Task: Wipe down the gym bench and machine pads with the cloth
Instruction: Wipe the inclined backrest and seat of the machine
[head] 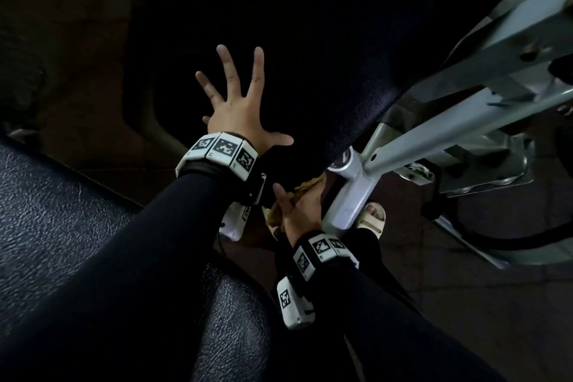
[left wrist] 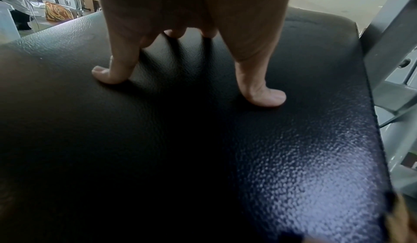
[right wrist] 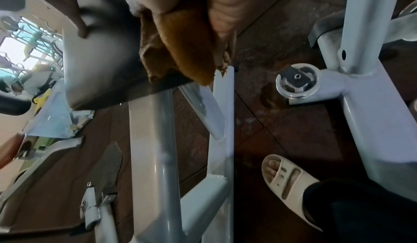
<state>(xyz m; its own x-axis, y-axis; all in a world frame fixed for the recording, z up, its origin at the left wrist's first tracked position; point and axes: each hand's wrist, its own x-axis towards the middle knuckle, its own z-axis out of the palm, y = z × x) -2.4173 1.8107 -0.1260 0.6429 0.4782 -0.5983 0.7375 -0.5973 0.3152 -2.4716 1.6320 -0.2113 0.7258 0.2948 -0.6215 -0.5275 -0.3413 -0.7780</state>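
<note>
A person's right hand (head: 302, 209) clutches a brown cloth (right wrist: 180, 50) against the near edge of a black pad (left wrist: 293, 157), low beside the grey frame (head: 356, 195) and a sandalled foot (head: 373, 219). Farther on, the left hand (head: 240, 112) lies splayed, fingertips (left wrist: 268, 98) braced on the pad's top. The pad's length runs up and away from the cloth, so the right hand looks the one placed to wipe.

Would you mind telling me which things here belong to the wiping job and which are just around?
Job: cloth in right hand; black pad, left hand spread on it.
Around: grey machine frame, sandal, knob.
</note>
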